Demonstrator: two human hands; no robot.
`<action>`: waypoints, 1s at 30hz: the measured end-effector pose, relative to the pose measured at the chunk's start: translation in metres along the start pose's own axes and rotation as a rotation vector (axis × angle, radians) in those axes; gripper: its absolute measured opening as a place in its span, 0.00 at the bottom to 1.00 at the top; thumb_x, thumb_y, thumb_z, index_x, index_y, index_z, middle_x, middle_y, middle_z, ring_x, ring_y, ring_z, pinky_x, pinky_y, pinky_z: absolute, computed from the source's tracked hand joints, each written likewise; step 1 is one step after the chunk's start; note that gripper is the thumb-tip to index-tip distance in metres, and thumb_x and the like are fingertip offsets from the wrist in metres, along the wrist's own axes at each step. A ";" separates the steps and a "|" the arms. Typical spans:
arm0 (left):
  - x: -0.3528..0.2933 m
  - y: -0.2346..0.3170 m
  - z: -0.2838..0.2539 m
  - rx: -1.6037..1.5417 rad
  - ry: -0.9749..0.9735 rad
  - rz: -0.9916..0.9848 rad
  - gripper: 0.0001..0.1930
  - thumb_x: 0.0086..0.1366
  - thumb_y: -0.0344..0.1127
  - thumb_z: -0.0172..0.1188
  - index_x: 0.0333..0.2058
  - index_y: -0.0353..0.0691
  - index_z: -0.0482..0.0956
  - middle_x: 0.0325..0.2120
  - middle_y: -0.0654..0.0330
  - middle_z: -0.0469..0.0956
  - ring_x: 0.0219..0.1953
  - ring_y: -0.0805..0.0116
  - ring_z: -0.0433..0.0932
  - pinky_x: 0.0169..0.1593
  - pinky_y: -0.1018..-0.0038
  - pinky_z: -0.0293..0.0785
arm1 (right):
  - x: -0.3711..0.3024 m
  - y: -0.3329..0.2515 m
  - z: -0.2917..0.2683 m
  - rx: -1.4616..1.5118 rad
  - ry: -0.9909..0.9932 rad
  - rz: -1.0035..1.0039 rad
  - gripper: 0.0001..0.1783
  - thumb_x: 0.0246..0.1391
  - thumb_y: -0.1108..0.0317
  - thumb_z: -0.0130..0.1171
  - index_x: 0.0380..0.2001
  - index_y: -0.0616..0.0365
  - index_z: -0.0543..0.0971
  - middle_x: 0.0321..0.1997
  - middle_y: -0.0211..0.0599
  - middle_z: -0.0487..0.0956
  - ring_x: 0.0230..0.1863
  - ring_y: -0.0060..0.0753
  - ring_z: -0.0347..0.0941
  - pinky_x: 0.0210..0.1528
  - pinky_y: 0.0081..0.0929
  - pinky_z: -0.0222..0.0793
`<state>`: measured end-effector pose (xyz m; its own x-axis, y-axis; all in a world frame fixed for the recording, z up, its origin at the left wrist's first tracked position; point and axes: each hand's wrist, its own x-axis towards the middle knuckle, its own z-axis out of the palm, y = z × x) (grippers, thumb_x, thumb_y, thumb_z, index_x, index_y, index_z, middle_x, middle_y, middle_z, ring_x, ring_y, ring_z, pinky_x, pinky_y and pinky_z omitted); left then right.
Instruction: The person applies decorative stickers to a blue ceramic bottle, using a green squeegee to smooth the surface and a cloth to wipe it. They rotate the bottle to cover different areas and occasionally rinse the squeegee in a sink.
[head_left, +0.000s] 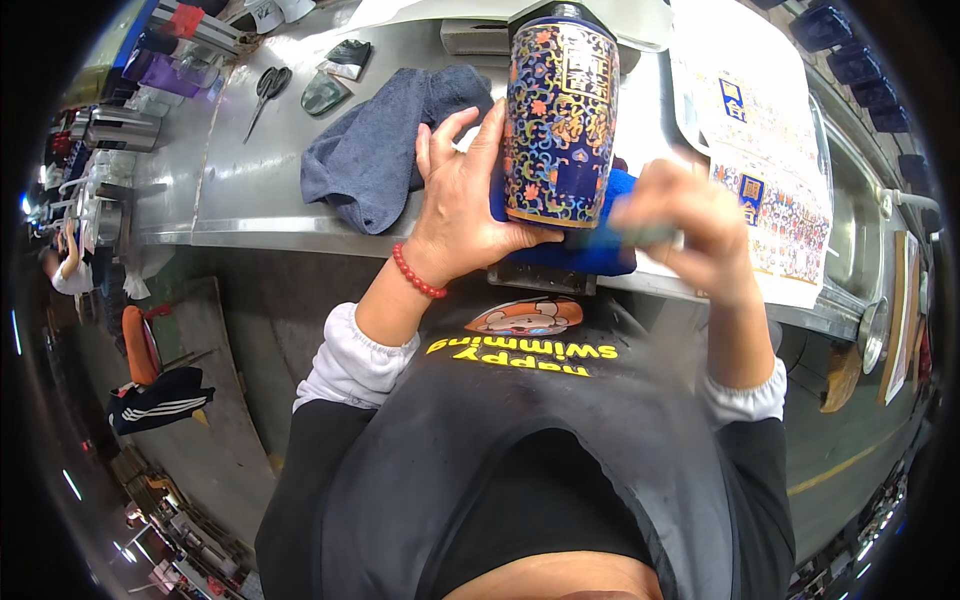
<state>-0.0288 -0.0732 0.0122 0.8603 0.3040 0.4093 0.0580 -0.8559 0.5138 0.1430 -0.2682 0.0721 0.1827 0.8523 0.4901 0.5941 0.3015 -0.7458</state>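
Note:
A dark blue bottle (pixel 560 120) covered in a colourful floral pattern with gold characters lies over a bright blue cloth (pixel 590 262) at the counter's front edge. My left hand (pixel 462 195) grips its left side, fingers along the body and thumb at the base. On that wrist is a red bead bracelet (pixel 418 272). Close to the bottle's lower right, my right hand (pixel 690 225) is closed and smeared by motion. Something small and dark greenish shows at its fingers, too blurred to name. Past my left hand lies a crumpled grey-blue towel (pixel 362 155).
Scissors (pixel 266 92) and two dark greenish flat pieces (pixel 324 94) lie on the metal counter (pixel 255 190) at left. Printed pattern sheets (pixel 775 215) lie at right, hanging over the front edge. Beyond them is a metal sink (pixel 850 210). A person (pixel 72 262) is at far left.

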 end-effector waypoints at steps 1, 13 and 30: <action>0.000 -0.001 0.001 -0.012 0.001 0.011 0.68 0.38 0.71 0.76 0.71 0.35 0.57 0.50 0.57 0.82 0.67 0.46 0.60 0.69 0.35 0.34 | -0.002 0.007 0.000 -0.119 0.198 0.077 0.19 0.37 0.77 0.76 0.38 0.57 0.86 0.31 0.36 0.77 0.34 0.36 0.76 0.34 0.30 0.71; 0.004 0.006 -0.009 0.093 -0.069 0.001 0.67 0.38 0.70 0.76 0.69 0.30 0.59 0.53 0.50 0.79 0.68 0.44 0.58 0.70 0.34 0.36 | -0.028 0.017 0.006 -0.301 -0.058 -0.120 0.20 0.37 0.73 0.76 0.39 0.56 0.85 0.33 0.36 0.78 0.33 0.38 0.75 0.35 0.35 0.71; 0.006 0.021 -0.023 0.185 -0.049 -0.017 0.63 0.40 0.72 0.75 0.65 0.27 0.66 0.56 0.51 0.77 0.68 0.47 0.59 0.71 0.36 0.31 | 0.051 0.007 -0.007 -0.464 0.351 0.051 0.18 0.45 0.78 0.70 0.42 0.54 0.86 0.34 0.36 0.79 0.34 0.40 0.75 0.38 0.33 0.71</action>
<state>-0.0339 -0.0801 0.0429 0.8817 0.3023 0.3622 0.1609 -0.9144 0.3713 0.1621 -0.2255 0.0949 0.4219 0.6445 0.6377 0.8443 -0.0231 -0.5353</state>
